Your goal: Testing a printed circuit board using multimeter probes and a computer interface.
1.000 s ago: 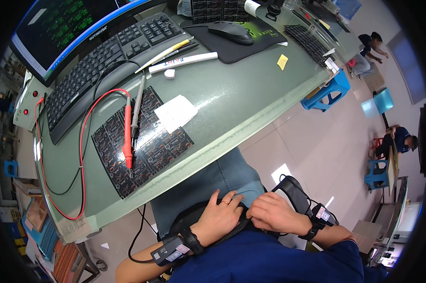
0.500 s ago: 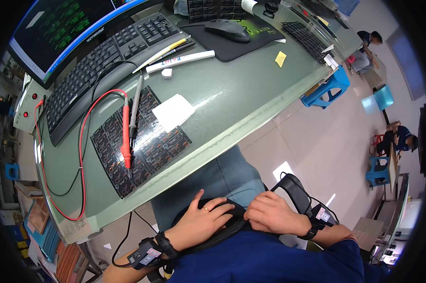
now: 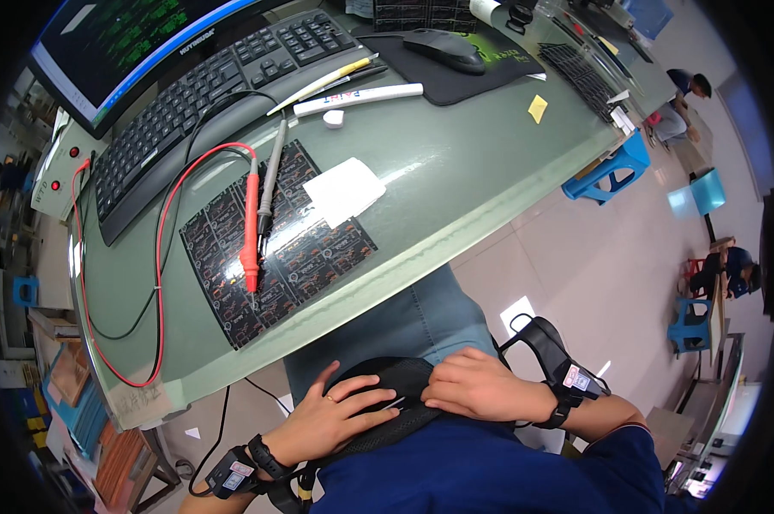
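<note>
My left hand [image 3: 331,415] lies flat on a black padded strap [image 3: 387,381] at my waist, fingers spread, a ring on one finger. My right hand [image 3: 481,385] rests on the same strap just to the right, fingers curled against it. Both wrists carry black bands with small devices. Up on the green desk [image 3: 456,180] lies a black circuit board panel [image 3: 276,248] with a red probe [image 3: 250,227] and a grey probe [image 3: 271,176] lying on it, beside a white paper slip [image 3: 344,190].
A black keyboard [image 3: 198,94] and monitor [image 3: 121,43] sit at the desk's far left. A white marker [image 3: 357,96], pens, a mouse [image 3: 445,47] on a black mat lie behind. Blue stools [image 3: 614,167] and seated people are on the floor at right.
My left hand has slid left and back right across the strap at my waist, and the right hand shifted slightly. The probes and board on the desk have stayed put.
</note>
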Motion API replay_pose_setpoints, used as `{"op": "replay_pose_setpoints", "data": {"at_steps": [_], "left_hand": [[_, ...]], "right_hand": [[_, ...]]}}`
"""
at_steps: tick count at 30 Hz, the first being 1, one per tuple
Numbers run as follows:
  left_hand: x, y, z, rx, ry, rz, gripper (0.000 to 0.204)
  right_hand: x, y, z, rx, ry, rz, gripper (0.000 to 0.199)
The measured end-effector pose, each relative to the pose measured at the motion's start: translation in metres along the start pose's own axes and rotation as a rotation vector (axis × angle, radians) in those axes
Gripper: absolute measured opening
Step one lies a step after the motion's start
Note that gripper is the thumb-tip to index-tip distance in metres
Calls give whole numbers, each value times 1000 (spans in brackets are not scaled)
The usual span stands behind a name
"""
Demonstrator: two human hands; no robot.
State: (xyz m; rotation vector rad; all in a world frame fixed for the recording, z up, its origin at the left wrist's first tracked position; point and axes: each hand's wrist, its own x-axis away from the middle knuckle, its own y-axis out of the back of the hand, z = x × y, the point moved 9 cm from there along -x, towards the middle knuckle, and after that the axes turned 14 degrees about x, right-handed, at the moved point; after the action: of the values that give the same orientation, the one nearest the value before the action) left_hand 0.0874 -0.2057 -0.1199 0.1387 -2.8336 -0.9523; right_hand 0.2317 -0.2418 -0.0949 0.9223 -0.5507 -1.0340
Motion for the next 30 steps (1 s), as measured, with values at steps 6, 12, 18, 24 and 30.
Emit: {"op": "replay_pose_setpoints", "data": {"at_steps": [6, 12, 18, 24, 30], "left_hand": [[9, 2, 0, 80, 26, -98, 45], [19, 3, 2, 182, 62, -178, 37], [74, 17, 31, 334, 299, -664, 20], [113, 13, 1, 138, 424, -612, 21], [92, -6, -18, 429, 429, -513, 27]], "right_hand": [[-25, -8, 5, 141, 61, -20, 23], [-27, -31, -7, -72, 10, 250, 33], [-36, -40, -1, 5, 45, 205, 30], [-29, -34, 0, 54, 117, 256, 48], [-38, -24, 9, 109, 235, 221, 59]]}}
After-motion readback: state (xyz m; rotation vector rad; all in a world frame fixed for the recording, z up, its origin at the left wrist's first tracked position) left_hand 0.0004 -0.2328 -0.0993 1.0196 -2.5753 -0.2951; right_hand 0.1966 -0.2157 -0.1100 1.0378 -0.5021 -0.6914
